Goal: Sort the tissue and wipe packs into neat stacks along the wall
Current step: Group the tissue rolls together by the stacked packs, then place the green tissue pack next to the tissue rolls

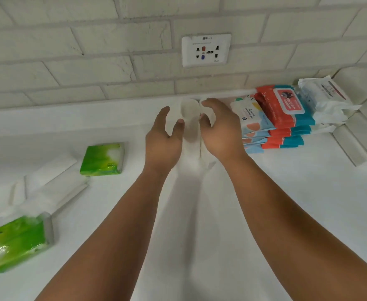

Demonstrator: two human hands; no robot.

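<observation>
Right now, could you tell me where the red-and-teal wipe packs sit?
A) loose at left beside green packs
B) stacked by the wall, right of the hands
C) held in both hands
B: the red-and-teal wipe packs stand stacked against the wall, right of the right hand, which grips a white pack.

On the white tabletop (308, 203), three stacks are set side by side at the right, by the wall (69, 61): pale blue packs (254, 124), red and teal packs (286, 118) and white wipe packs (328, 101). Upright white packs (191, 131) are seen at the middle. At the left, a far green pack (101, 158), a near green pack (19, 242) and loose white packs (54, 183) are scattered.
</observation>
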